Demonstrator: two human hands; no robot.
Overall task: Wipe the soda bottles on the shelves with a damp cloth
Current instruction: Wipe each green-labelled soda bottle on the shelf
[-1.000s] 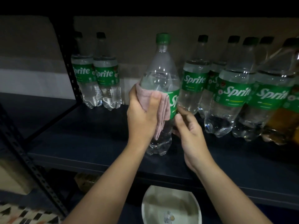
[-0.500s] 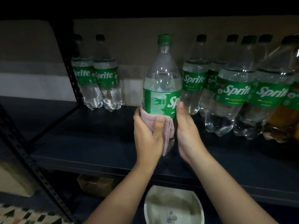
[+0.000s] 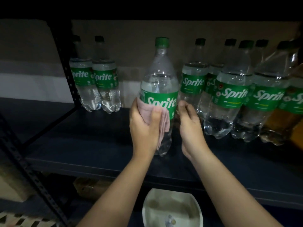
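Dim light is falling on a dark shelf (image 3: 82, 145) in a black metal rack with a punched post (image 3: 65, 66). One bottle (image 3: 159, 76) is standing upright near the front middle of the shelf, with clear soda inside up to its shoulder, a green cap and a green Sprite label. The left hand (image 3: 144, 125) is gripping a folded pink cloth (image 3: 162, 122) and pressing it against the bottle's left side, at the label. The right hand (image 3: 190, 125) is hanging just beside the bottle's right side with fingers loosely curled, grasping nothing; I cannot tell if it is touching. Two small bottles (image 3: 96, 82) are standing at the back left. A crowded row (image 3: 229, 95) of clear bottles is filling the right side, with an amber one at the far right. Open shelf is lying between the groups. Below, a white basin (image 3: 172, 208) is showing.
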